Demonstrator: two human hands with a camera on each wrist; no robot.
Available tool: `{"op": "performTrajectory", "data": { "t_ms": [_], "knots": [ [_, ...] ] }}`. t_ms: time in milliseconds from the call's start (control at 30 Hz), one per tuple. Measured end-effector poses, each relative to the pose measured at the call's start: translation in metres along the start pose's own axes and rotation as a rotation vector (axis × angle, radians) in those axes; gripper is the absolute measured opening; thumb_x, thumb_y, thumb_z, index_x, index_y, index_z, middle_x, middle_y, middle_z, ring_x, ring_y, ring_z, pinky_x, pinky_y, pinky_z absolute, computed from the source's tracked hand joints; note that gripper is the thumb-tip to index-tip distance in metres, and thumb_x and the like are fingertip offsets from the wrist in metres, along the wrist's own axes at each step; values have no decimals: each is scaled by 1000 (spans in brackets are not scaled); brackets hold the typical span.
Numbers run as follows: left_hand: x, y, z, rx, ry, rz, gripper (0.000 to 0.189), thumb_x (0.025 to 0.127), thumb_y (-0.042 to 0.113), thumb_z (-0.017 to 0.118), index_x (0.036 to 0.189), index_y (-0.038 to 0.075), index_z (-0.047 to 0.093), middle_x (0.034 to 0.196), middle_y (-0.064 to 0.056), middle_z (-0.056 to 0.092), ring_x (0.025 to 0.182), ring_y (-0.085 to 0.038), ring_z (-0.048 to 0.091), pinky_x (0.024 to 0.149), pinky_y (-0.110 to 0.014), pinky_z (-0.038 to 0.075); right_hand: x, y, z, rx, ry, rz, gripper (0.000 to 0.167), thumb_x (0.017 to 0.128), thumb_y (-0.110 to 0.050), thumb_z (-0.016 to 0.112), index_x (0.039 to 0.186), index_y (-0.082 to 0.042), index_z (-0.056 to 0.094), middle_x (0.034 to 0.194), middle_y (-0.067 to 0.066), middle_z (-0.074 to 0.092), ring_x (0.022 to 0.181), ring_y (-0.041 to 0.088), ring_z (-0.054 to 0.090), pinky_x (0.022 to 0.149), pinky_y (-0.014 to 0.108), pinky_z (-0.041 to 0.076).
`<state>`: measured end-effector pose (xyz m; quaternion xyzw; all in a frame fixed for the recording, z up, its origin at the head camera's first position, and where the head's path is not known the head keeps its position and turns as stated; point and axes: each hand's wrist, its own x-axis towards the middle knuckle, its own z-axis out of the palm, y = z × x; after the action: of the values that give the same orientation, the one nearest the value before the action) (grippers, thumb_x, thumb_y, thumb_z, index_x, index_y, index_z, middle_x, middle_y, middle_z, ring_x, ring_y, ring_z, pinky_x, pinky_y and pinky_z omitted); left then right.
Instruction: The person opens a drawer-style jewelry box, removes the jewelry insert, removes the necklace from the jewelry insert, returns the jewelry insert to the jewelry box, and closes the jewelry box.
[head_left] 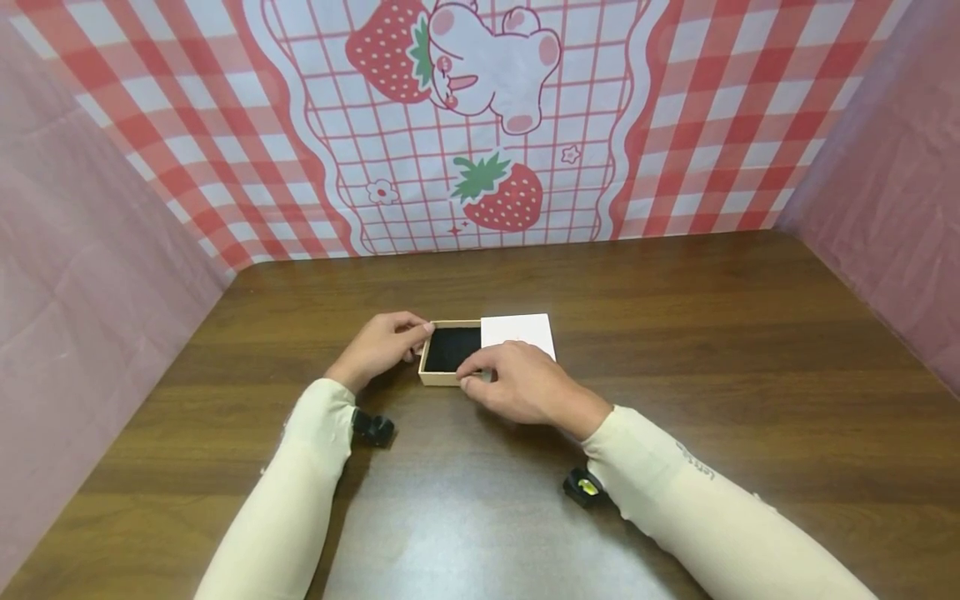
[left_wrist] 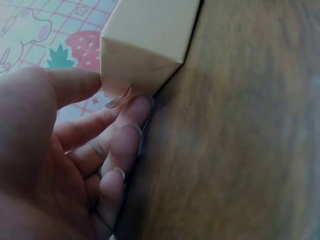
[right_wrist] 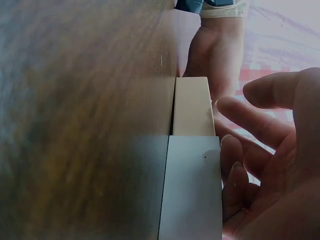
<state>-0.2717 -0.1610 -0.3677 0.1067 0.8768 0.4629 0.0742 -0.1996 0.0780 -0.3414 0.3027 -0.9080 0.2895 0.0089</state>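
Note:
A small drawer-style box lies on the table, its white sleeve point(head_left: 516, 327) on the right and its cream inner tray point(head_left: 439, 379) slid partway out to the left. Black lining point(head_left: 452, 348) fills the tray's visible part. At the tray's left end, my left hand point(head_left: 382, 346) grips the corner between thumb and bent fingers. A thin ribbon loop point(left_wrist: 120, 96) sticks out of that end by the fingertips. My right hand point(head_left: 525, 383) lies over the sleeve and the tray's near rim. Its thumb and index finger stand apart, while other fingertips point(right_wrist: 231, 150) rest along the sleeve's top.
The brown wooden table point(head_left: 712, 333) extends around the box. A red-and-white checked cloth point(head_left: 697, 108) with strawberries hangs at the back, and pink cloth point(head_left: 892, 167) hangs at both sides. Black wrist cameras point(head_left: 372, 427) sit beneath the cream sleeves.

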Motion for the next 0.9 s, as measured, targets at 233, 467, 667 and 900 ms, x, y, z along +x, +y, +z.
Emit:
{"op": "performTrajectory", "data": {
  "t_ms": [233,467,667,900],
  "knots": [
    [-1,2,1,-41,-14,-32,29,99,30,63,109,3,70,90,-7,65,77,-18,61,71,-31,51,-1,0,0,6,9,0,24,93,-28,62,109,-23,79,105,-12,73,93,14,65,85,36,49],
    [-2,0,0,1,-23,-27,27,98,32,65,90,6,68,81,-6,63,76,-19,59,70,-31,47,0,-1,1,13,4,17,25,93,-27,62,111,-21,78,99,-8,73,79,12,59,79,34,48],
    [-2,1,1,7,-34,-18,28,97,31,66,84,7,68,78,-6,63,76,-20,59,71,-32,46,-1,-1,2,24,20,4,24,93,-26,62,109,-18,78,128,-4,67,100,16,65,91,37,48],
    [-2,6,3,23,-104,-13,28,97,35,66,87,9,71,79,-6,67,76,-21,63,72,-33,46,1,-1,2,23,20,51,31,90,-26,61,116,-16,75,136,-5,62,89,14,62,89,36,48]
  ]
}}
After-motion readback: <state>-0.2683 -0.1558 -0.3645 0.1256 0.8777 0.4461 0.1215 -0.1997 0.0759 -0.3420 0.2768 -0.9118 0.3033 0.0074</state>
